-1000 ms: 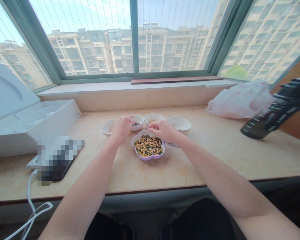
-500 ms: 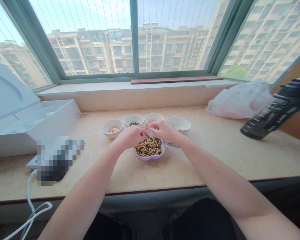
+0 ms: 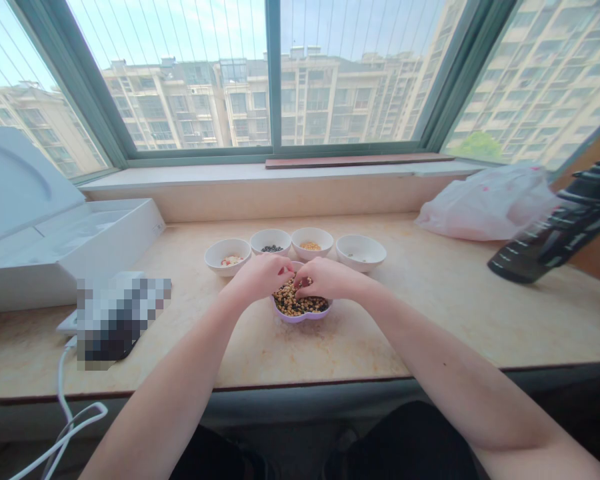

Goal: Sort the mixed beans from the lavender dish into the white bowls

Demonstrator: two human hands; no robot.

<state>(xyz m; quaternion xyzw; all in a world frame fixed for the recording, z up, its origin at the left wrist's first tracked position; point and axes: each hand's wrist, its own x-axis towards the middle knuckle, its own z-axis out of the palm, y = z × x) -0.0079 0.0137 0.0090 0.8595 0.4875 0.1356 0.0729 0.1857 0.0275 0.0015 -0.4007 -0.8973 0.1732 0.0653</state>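
A lilac-rimmed, lobed bowl (image 3: 304, 317) of mixed tan and black beans (image 3: 296, 305) sits in front of me on the counter. Over its left side is my left hand (image 3: 264, 275), its fingers curled into a pinch; whatever they hold is too small to make out. My right hand (image 3: 327, 279) reaches in from the right, thumb and fingers apart, fingertips down at the beans. Behind stand white bowls: one with pale and reddish bits (image 3: 220, 268), one with black beans (image 3: 261, 241), one with yellow kernels (image 3: 325, 245), and one with a few small pieces (image 3: 373, 255).
At the left are an open white box (image 3: 115, 247), a pixelated item (image 3: 123, 317) and a white cable (image 3: 63, 380). To the right lie a plastic bag (image 3: 475, 207) and a dark bottle (image 3: 530, 243). The counter's front edge (image 3: 310, 385) runs below my forearms; windows rise behind.
My right hand has moved down from beside my left hand's fingertips to the beans, and its fingers have parted. The left hand stays pinched near the same place. The view has shifted slightly.
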